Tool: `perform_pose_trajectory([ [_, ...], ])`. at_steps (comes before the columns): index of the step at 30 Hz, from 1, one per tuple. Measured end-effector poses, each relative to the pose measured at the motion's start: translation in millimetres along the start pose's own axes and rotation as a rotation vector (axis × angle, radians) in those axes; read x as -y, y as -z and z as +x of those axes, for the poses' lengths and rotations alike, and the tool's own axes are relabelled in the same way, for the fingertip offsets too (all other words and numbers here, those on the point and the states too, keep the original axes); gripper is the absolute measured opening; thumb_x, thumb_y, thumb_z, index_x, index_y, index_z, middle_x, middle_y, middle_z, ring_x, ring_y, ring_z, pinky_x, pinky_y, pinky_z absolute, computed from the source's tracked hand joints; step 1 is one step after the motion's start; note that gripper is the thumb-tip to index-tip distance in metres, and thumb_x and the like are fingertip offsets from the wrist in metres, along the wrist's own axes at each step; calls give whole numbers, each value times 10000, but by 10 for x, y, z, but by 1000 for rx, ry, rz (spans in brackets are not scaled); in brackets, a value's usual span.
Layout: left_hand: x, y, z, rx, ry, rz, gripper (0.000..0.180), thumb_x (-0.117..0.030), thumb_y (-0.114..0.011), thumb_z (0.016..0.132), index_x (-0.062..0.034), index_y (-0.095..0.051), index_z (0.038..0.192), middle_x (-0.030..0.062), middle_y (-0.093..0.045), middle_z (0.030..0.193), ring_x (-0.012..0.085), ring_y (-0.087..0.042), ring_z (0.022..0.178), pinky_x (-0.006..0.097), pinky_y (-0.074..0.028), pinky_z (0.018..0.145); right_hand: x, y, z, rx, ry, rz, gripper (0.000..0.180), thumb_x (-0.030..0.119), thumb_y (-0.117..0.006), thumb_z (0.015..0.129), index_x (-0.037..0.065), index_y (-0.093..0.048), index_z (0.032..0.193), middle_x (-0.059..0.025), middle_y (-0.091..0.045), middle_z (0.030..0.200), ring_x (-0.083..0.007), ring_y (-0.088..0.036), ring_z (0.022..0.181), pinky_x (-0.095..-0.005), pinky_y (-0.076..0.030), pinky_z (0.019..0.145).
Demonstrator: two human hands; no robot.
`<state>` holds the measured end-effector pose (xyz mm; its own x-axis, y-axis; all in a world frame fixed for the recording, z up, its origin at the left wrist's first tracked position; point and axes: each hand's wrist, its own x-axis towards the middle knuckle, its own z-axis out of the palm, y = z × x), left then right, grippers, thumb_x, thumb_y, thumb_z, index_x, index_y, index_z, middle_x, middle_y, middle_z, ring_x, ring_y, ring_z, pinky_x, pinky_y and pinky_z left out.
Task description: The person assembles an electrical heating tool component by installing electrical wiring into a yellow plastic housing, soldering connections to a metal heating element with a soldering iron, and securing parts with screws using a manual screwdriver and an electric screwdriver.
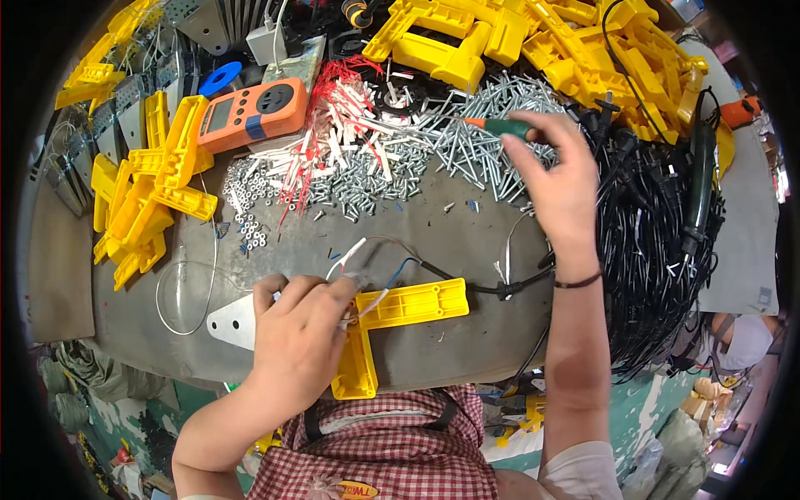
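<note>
My left hand point(302, 329) is closed over the joint of a yellow plastic housing half point(412, 304) near the table's front edge. A silver pointed metal plate point(232, 323) with holes sticks out from under that hand. White and blue wires point(398, 273) rise beside the fingers, joined to a black cable point(527, 287) running right. What the fingertips pinch is hidden. My right hand point(562, 171) is raised at the back right, gripping a screwdriver point(507, 127) by its green and orange handle, its shaft pointing left above a heap of long screws point(492, 158).
Short screws point(367, 183), nuts point(246, 187) and white-and-red wire pieces point(342, 117) lie behind the housing. An orange meter point(252, 114) stands back left, beside yellow housing parts point(137, 212). Bundled black cables point(642, 250) cover the right side; more yellow housings point(600, 58) are piled behind.
</note>
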<state>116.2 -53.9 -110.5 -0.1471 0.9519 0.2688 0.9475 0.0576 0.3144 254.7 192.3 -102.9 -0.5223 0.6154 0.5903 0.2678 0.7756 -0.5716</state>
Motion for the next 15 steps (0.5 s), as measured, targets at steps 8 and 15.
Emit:
perform_pose_trajectory([
  [8, -153, 163, -27, 324, -382, 396, 405, -172, -487, 744, 19, -495, 1101, 123, -558, 956, 234, -528, 917, 382, -389, 837, 852, 73, -297, 300, 19, 639, 156, 104, -505, 867, -16, -513, 965, -96, -533, 859, -149, -495, 703, -270, -429, 655],
  [15, -249, 187, -335, 310, -235, 294, 423, -159, -477, 772, 64, -493, 1132, 215, -548, 1115, 281, -547, 1016, 392, -392, 858, 1039, 73, -398, 580, -244, 1411, 312, 235, -529, 837, 13, -446, 634, -59, -456, 622, -165, -428, 559, -287, -333, 529],
])
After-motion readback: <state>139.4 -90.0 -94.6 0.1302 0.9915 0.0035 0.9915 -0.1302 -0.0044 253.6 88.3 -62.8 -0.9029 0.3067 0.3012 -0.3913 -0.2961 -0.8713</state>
